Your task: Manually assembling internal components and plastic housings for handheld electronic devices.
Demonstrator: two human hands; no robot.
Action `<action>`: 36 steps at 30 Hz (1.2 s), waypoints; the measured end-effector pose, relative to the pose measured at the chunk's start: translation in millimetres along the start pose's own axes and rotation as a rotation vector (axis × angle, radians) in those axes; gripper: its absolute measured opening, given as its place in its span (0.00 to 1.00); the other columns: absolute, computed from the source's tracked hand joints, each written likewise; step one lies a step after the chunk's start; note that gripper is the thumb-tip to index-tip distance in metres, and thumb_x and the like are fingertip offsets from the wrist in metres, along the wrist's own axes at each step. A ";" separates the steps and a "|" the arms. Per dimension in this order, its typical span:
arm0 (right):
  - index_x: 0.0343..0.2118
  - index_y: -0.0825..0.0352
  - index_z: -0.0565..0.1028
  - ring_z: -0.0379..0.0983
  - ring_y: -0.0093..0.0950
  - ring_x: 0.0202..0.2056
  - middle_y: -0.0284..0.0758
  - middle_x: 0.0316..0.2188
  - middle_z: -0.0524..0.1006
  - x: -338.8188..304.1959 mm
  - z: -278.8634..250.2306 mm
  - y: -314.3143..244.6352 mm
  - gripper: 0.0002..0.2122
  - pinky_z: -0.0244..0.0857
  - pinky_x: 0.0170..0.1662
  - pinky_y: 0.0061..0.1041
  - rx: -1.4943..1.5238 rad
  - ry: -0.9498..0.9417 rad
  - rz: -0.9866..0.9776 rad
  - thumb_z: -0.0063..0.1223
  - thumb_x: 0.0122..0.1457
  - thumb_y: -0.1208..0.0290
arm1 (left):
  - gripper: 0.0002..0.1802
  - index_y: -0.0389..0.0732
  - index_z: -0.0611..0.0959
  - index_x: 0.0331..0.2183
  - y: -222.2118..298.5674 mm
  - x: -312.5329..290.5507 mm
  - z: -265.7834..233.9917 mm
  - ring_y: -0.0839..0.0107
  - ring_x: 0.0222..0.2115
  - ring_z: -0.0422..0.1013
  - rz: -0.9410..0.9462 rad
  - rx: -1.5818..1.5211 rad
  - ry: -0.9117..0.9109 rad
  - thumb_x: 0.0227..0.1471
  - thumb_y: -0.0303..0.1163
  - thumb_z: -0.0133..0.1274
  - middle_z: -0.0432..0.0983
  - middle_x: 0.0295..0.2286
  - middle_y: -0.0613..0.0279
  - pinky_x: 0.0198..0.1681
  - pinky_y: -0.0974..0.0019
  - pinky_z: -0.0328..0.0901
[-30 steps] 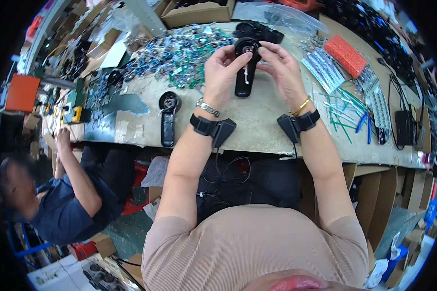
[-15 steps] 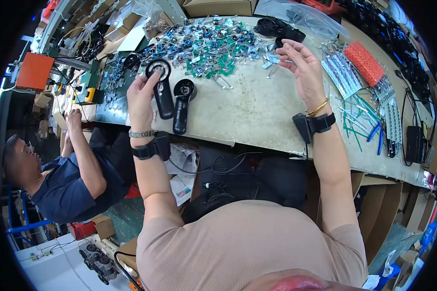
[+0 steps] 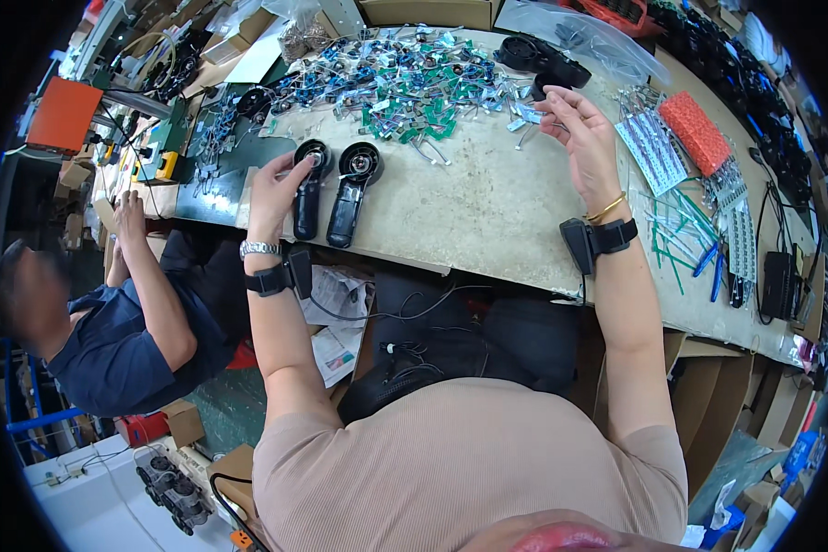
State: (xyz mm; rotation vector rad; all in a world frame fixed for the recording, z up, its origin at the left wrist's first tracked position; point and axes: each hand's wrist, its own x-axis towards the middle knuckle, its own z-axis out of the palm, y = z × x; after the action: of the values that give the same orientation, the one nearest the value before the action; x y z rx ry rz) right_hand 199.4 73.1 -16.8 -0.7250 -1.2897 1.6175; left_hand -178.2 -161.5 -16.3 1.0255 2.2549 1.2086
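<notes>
My left hand holds a black handheld-fan housing near its round head, with the thumb and fingertips at the rim. This housing stands along the table's front edge, handle toward me. Just right of it lies a second similar housing, its round head showing a ringed inside with a small centre part. My right hand hovers over the right part of the table, fingers loosely curled and partly apart, with nothing visible in them. Close beyond its fingertips are more black housings.
A wide heap of small green circuit boards and wired parts covers the table's back. At right lie a red bubble-wrapped pack, a sheet of small parts, green and white strips and blue-handled pliers. Another person sits at left.
My left hand has set the housing it holds down beside the second one, and the two now lie nearly parallel. My right hand has barely moved.
</notes>
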 end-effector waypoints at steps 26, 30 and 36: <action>0.41 0.65 0.81 0.74 0.22 0.35 0.31 0.35 0.82 18.9 -33.6 14.3 0.09 0.69 0.42 0.21 -0.486 0.520 -0.423 0.64 0.57 0.72 | 0.10 0.37 0.80 0.33 12.4 -61.8 55.1 0.45 0.50 0.67 0.516 0.673 0.446 0.50 0.31 0.62 0.72 0.49 0.48 0.53 0.48 0.63; 0.40 0.63 0.83 0.76 0.28 0.38 0.35 0.36 0.82 19.6 -39.7 22.6 0.12 0.69 0.46 0.26 -0.877 0.460 -0.423 0.68 0.52 0.70 | 0.11 0.38 0.81 0.36 23.1 -61.3 52.9 0.45 0.51 0.67 0.493 0.722 0.476 0.51 0.31 0.63 0.72 0.48 0.47 0.53 0.48 0.63; 0.39 0.60 0.84 0.79 0.31 0.42 0.38 0.39 0.83 10.3 -34.8 19.4 0.13 0.70 0.48 0.28 -1.169 0.441 -0.272 0.69 0.49 0.67 | 0.15 0.37 0.81 0.41 78.0 -74.1 60.1 0.46 0.51 0.68 0.649 0.549 0.590 0.52 0.32 0.63 0.73 0.47 0.46 0.54 0.51 0.63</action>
State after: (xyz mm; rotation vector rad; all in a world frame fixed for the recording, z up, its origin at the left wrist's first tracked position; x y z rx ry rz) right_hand 219.7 96.3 -44.1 -1.4038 -1.8261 0.3110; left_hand -59.1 -155.7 14.6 1.9298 2.9270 1.2689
